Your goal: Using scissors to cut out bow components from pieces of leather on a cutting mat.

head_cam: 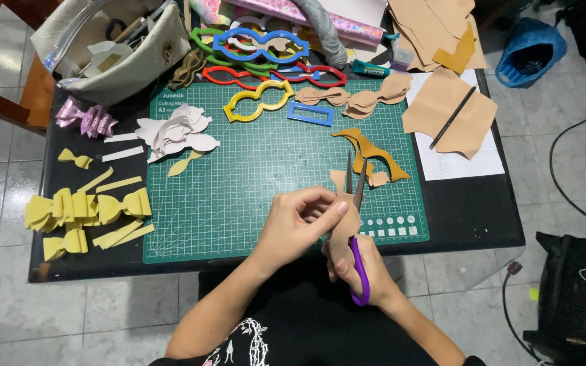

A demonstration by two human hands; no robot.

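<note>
**Operator:** Confirm the state of both hands.

**Manual:** Your left hand (300, 220) grasps the tan leather piece (344, 227), thumb and fingers pinching its left edge. Your right hand (364, 268) is clenched through the purple handles of the scissors (357, 224). The blades point toward the far side and stand parted over the upper end of the piece.

**Operator:** Where is the workpiece?

**Manual:** It is held in the air between your hands, above the near edge of the green cutting mat (252, 176), slightly right of centre on the desk (469, 210). It does not appear to rest on the mat.

**Operator:** Which step is in hand?

**Manual:** By the evidence, you are trimming the outline of the piece. Tan offcuts (371, 152) lie on the mat just beyond the blades.

**Operator:** What does the next move call for?

**Manual:** Judged from this position: close the blades in a short stroke, then rotate the piece with your left hand so that the curve feeds into the blades. Keep your left fingertips out of the cutting line.

**Operator:** What else is nearby?

**Manual:** Coloured outline templates (259, 51) lie at the far edge of the mat. Yellow bow pieces (86, 213) lie on the left of the desk. A pencil (452, 117) rests on the tan sheet at far right.
</note>
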